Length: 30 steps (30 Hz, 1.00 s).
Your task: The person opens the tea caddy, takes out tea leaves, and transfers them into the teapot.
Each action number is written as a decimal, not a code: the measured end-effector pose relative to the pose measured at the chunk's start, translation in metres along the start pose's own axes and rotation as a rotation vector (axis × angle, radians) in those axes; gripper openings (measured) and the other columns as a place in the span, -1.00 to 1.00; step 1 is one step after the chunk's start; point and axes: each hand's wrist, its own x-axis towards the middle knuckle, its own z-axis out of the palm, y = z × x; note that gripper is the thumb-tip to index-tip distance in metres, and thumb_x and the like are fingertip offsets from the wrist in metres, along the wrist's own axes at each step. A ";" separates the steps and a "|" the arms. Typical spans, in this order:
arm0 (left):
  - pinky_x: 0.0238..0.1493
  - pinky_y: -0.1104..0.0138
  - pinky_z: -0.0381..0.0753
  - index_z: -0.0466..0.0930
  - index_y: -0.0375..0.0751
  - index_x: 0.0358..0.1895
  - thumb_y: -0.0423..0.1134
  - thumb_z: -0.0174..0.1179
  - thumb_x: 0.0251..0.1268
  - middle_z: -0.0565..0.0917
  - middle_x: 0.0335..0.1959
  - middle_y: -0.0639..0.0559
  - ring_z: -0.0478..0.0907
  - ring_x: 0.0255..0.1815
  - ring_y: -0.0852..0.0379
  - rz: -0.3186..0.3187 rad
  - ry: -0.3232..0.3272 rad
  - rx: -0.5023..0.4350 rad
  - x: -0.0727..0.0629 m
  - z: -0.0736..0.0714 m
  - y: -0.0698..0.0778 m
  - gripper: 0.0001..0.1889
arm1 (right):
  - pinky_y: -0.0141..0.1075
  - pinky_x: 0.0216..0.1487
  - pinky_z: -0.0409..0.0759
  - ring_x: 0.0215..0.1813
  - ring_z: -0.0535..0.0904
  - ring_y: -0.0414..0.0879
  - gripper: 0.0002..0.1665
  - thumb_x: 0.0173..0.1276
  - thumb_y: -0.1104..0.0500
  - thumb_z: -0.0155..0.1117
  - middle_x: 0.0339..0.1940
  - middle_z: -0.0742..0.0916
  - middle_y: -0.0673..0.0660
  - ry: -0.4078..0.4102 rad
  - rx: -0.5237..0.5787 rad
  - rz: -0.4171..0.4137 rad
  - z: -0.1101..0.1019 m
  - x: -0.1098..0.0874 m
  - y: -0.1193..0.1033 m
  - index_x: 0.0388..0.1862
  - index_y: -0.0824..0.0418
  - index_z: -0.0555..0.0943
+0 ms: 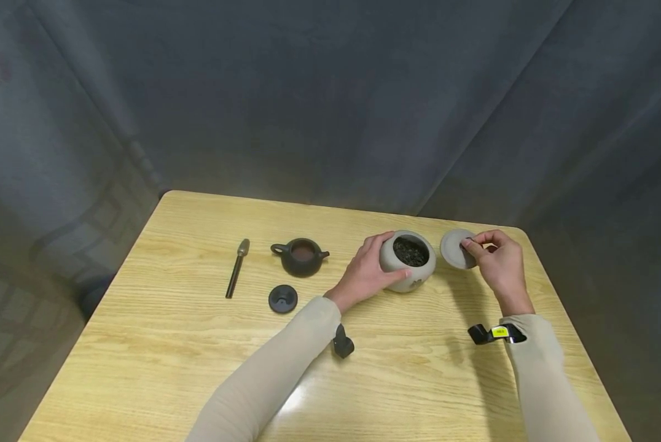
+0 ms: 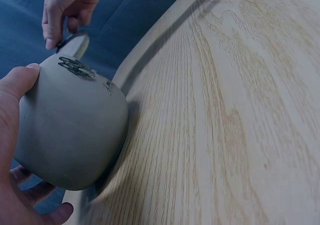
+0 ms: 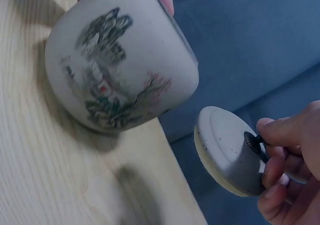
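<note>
A round grey tea jar (image 1: pixel 405 279) with a painted landscape (image 3: pixel 105 80) on its side stands on the table, its mouth uncovered and dark tea leaves (image 1: pixel 410 252) inside. My left hand (image 1: pixel 368 270) grips the jar from its left side, thumb toward the front and fingers round the back. To the right of the jar, my right hand (image 1: pixel 499 261) pinches the dark knob (image 3: pixel 254 143) of the pale round lid (image 1: pixel 455 248). The lid (image 3: pixel 225 150) is tilted and held up off the table, apart from the jar.
Left of the jar sits a small dark teapot (image 1: pixel 301 265) without its cover. Its dark teapot lid (image 1: pixel 283 299) lies in front of it. Farther left is a dark-handled utensil (image 1: pixel 235 273) with a metallic tip. Grey curtains (image 1: pixel 308 104) hang behind the wooden table (image 1: pixel 159 344).
</note>
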 end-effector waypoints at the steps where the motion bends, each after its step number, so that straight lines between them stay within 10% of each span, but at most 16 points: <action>1: 0.48 0.01 0.53 0.13 0.26 0.69 0.21 0.48 0.29 0.34 0.61 0.07 0.39 0.58 -0.01 0.001 -0.001 0.000 0.000 0.000 0.000 -0.03 | -0.43 -0.46 0.40 -0.34 0.37 -0.20 -0.67 0.54 0.03 0.40 -0.33 0.57 -0.18 0.001 0.000 0.005 0.001 0.001 0.002 -0.08 0.29 0.62; 30: 0.51 0.04 0.50 0.12 0.27 0.69 0.22 0.48 0.29 0.32 0.63 0.08 0.38 0.60 0.02 -0.009 0.000 0.038 0.001 0.001 0.000 -0.02 | -0.51 -0.42 0.52 -0.46 0.51 -0.38 -0.73 0.56 0.15 0.36 -0.27 0.56 -0.01 -0.073 0.039 0.098 0.035 0.028 0.040 -0.05 0.35 0.57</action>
